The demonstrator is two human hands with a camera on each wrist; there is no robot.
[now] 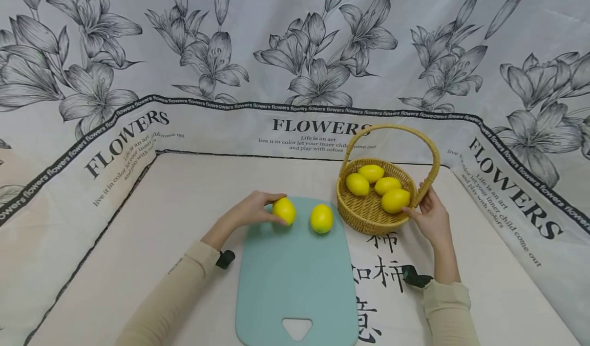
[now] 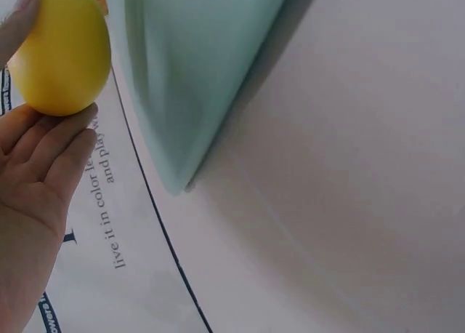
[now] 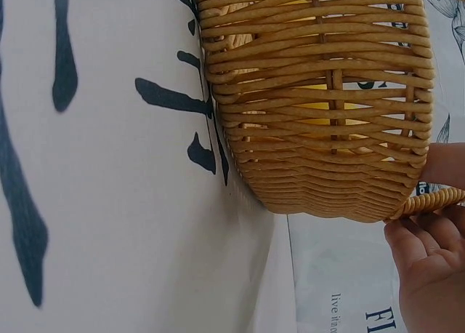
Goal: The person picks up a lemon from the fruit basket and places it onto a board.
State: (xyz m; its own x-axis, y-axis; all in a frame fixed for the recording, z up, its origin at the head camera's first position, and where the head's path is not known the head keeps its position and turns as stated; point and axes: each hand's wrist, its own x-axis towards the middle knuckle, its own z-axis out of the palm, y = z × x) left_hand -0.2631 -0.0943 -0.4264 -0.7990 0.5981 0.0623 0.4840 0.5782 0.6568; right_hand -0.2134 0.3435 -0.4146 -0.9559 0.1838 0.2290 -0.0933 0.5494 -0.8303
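Between thumb and fingers, my left hand [image 1: 252, 209] grips a yellow lemon [image 1: 283, 211] over the far left part of a pale green cutting board [image 1: 295, 274]. In the left wrist view the lemon [image 2: 62, 53] sits between the thumb above and the fingers below. A second lemon [image 1: 321, 218] lies on the board to its right. My right hand [image 1: 432, 218] holds the right side of a wicker basket [image 1: 369, 225] at the foot of its handle, thumb at the rim. Inside the basket are several lemons [image 1: 387, 186]. The right wrist view shows the woven basket wall [image 3: 327, 129] and fingers under the handle's base.
A pale cloth [image 1: 193, 192] with black characters [image 1: 380, 274] beside the board covers the table. Behind and at both sides rises a white curtain [image 1: 304, 80] printed with flowers and lettering. The board's handle cutout [image 1: 297, 328] is at its near end.
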